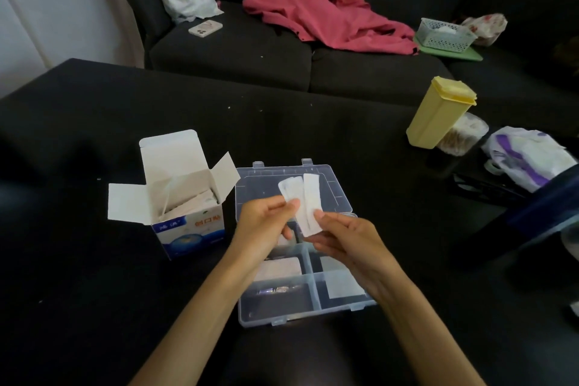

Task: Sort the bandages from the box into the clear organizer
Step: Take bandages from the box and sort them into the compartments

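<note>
Your R hand (340, 236) pinches bandage strip (310, 204); your L hand (266, 219) pinches second strip (289, 188), both above open clear organizer (282, 307); box (185, 197) to L.

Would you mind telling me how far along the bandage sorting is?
Partly done: the clear organizer already holds white items in some compartments. In hand: the left hand and right hand each pinch bandages above it. Left: the open box still holds more.

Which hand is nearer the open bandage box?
Left. The left hand pinches bandages just right of the box; the right hand, pinching another bandage, is farther right, over the organizer.
</note>
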